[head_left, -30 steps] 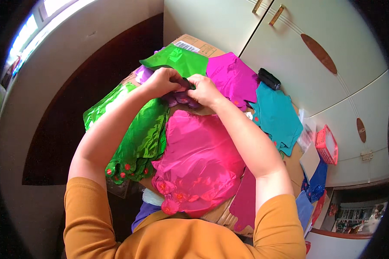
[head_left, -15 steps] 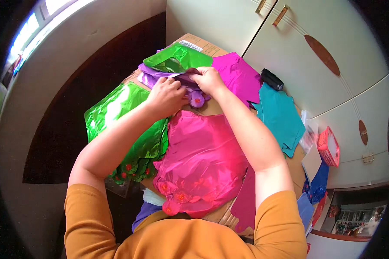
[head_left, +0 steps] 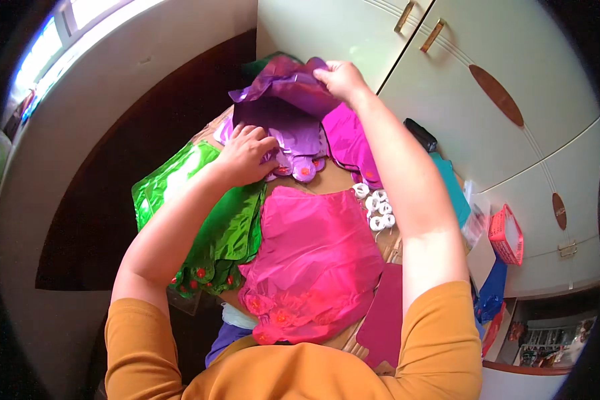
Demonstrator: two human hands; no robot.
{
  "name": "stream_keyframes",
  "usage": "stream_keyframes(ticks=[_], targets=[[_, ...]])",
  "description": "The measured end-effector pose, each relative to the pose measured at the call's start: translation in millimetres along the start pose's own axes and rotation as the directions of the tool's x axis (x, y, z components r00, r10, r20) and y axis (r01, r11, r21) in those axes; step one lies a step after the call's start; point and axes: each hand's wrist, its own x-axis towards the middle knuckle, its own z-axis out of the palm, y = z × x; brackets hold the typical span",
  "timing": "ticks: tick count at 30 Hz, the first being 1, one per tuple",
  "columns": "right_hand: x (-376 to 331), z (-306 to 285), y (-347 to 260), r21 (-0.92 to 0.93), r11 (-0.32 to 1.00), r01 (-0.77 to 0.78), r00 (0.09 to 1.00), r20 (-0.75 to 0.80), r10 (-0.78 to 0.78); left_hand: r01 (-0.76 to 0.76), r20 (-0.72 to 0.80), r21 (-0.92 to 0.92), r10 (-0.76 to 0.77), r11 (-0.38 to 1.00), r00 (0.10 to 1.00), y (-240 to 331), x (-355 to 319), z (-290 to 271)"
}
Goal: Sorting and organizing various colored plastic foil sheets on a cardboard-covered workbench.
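Note:
My right hand (head_left: 341, 81) pinches the edge of a shiny purple foil sheet (head_left: 285, 77) and holds it lifted and bent back at the far end of the cardboard. Under it lies a stack of lilac foil sheets (head_left: 290, 133) with scalloped, flower-printed edges. My left hand (head_left: 247, 155) rests on the near left part of this stack, fingers apart and pressing down. Closer to me lies a pink foil stack (head_left: 317, 243) with red flowers along its near edge. A green foil stack (head_left: 227, 223) is to the left, partly beneath my left forearm.
Magenta sheets (head_left: 353, 143) and teal sheets (head_left: 451, 190) lie to the right. Small white coils (head_left: 380, 208) sit beside the pink stack. A black object (head_left: 420, 135) and a pink basket (head_left: 507, 235) are near the pale cabinet (head_left: 493, 87). Dark red sheets (head_left: 383, 320) lie close to me.
My right hand has risen and moved away from me, lifting the purple sheet and folding it back over the green sheets behind. My left hand has shifted slightly left. The white coils now show.

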Motion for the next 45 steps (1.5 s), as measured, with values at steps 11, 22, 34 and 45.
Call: stream_keyframes(ticks=[11, 22, 34, 45], targets=[[80, -198, -2, -0.489, 0.827, -0.278, 0.745, -0.653, -0.136, 0.146, 0.132, -0.165, -0.125, 0.975, 0.983, 9, 21, 2], [-33, -266, -34, -0.599, 0.786, -0.156, 0.966, -0.258, -0.005, 0.24, 0.376, 0.084, -0.254, 0.967, 0.891, 4, 49, -24], [-147, -159, 8, -0.63, 0.587, 0.508, 0.714, -0.073, -0.696, -0.296, 0.051, -0.16, 0.307, 0.942, 0.95, 80, 100, 6], [-193, -100, 84, -0.288, 0.955, 0.073, 0.997, 0.016, -0.072, -0.505, -0.074, -0.312, 0.509, 0.805, 0.857, 101, 123, 85]])
